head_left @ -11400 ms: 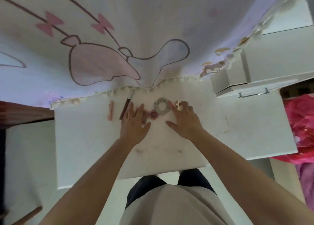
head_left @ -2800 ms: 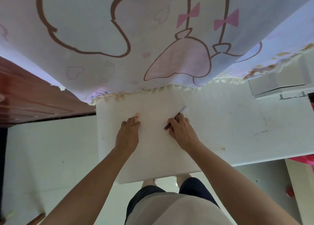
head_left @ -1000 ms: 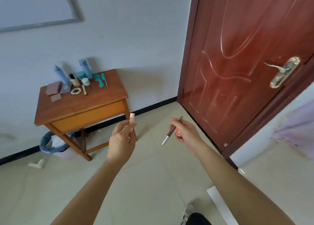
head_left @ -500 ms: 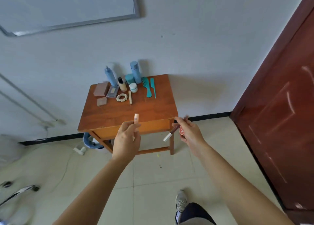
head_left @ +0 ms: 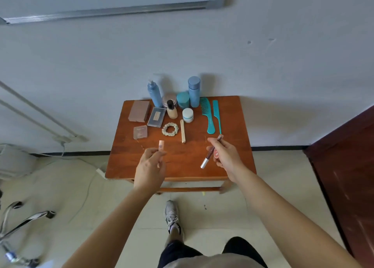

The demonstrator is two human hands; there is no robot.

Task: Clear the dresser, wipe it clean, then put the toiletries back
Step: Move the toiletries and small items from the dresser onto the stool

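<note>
The wooden dresser (head_left: 232,126) stands against the wall. At its back are two blue bottles (head_left: 154,93), jars, a foundation bottle (head_left: 171,111), brown cases (head_left: 139,111), a scrunchie (head_left: 170,129), a gold stick (head_left: 183,133) and two teal combs (head_left: 206,114). My left hand (head_left: 150,164) pinches a small pink tube (head_left: 161,147) above the dresser's front left. My right hand (head_left: 224,156) holds a brown-and-silver cosmetic pen (head_left: 209,156) and a small red round item (head_left: 216,155) over the front right.
A dark red door (head_left: 348,176) is at the right. Cables (head_left: 89,172) run over the tiled floor at the left, near a metal chair base (head_left: 20,223). My shoe (head_left: 172,217) is on the floor just before the dresser.
I have turned from the white table and walked up to the dresser. Both hands, still holding the tube and the pen, are now over the dresser's front.
</note>
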